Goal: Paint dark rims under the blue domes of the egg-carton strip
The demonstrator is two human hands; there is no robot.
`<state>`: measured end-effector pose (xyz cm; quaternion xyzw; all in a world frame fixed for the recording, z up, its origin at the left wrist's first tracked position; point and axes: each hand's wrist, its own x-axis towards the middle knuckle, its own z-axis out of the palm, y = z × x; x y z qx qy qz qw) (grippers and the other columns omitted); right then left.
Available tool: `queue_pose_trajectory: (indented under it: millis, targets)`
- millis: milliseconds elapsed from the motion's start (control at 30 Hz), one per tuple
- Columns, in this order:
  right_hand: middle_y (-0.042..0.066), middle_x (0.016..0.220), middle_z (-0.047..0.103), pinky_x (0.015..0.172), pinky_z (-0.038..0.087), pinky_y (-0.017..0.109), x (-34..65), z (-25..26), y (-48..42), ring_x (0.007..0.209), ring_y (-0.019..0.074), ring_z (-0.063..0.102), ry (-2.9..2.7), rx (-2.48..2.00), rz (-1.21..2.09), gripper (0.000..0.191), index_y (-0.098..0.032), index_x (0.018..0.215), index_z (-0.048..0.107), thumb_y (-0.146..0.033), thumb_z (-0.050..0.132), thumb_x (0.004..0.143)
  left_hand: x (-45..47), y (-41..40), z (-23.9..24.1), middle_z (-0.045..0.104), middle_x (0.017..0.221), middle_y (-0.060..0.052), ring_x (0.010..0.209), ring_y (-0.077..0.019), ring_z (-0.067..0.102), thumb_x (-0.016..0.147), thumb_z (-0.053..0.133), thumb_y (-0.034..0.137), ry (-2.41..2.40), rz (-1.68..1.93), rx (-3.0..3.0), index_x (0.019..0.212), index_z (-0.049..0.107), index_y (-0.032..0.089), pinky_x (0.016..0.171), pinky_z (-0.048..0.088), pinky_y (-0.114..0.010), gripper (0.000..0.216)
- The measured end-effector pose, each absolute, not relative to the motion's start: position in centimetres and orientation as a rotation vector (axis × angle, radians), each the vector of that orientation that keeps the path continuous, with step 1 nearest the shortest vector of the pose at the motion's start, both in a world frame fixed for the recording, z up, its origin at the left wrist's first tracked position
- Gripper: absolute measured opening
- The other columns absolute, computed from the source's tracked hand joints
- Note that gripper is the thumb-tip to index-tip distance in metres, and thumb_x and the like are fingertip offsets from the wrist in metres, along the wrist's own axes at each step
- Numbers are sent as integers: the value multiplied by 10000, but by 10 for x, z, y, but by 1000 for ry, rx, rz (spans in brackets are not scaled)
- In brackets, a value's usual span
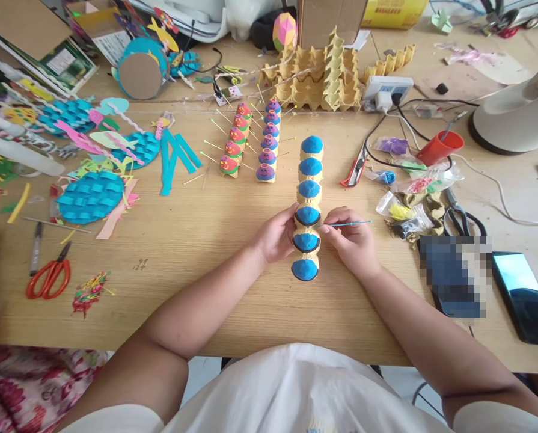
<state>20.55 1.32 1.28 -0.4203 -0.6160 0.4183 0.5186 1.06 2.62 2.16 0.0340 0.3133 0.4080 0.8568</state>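
Note:
A strip of egg-carton cups with blue-painted tops (pixel 309 186) lies lengthwise on the wooden table (pixel 205 282), several cups in a row. My left hand (pixel 275 233) grips its left side around the fourth and fifth cups. My right hand (pixel 352 240) pinches a thin blue stick (pixel 352 223) whose left end meets the side of the fourth cup; the stick points out to the right.
Two painted carton strips stuck with picks (pixel 250 144) stand further back, with plain egg trays (pixel 327 75) behind. Red scissors (pixel 47 278) and paper scraps lie left. Right: an orange cup (pixel 440 147), small bags, black scissors (pixel 462 219), a phone (pixel 523 304), a fan base (pixel 512 114).

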Motion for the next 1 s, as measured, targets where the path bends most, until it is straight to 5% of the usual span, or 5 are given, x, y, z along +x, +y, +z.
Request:
queue_pose_trajectory:
  millis: [267,667,1000]
  targets:
    - [36,926,696,925,576,444,206,13,16,931,222,657,-1414,-955,1083,400,-274,748,695,-588,925,836,12,25,26,820,832,-52,705,-183,774,1147,468,319,663,859,88,1039,777,171,685,592,-281,359]
    - [-14,846,680,710,460,306,201,41,27,789,147,564,-1262,-1073,1396,498,-245,830,690,-620,999,720,9,28,30,812,788,-71,634,-178,753,1167,365,317,637,885,108,932,768,149,655,577,-285,496]
    - [-13,815,667,750,492,333,190,15,33,783,160,595,-1135,-771,1430,380,-269,781,706,-495,1011,762,9,29,37,783,751,-58,573,-164,708,1165,378,312,669,869,89,924,761,131,647,564,-288,487]
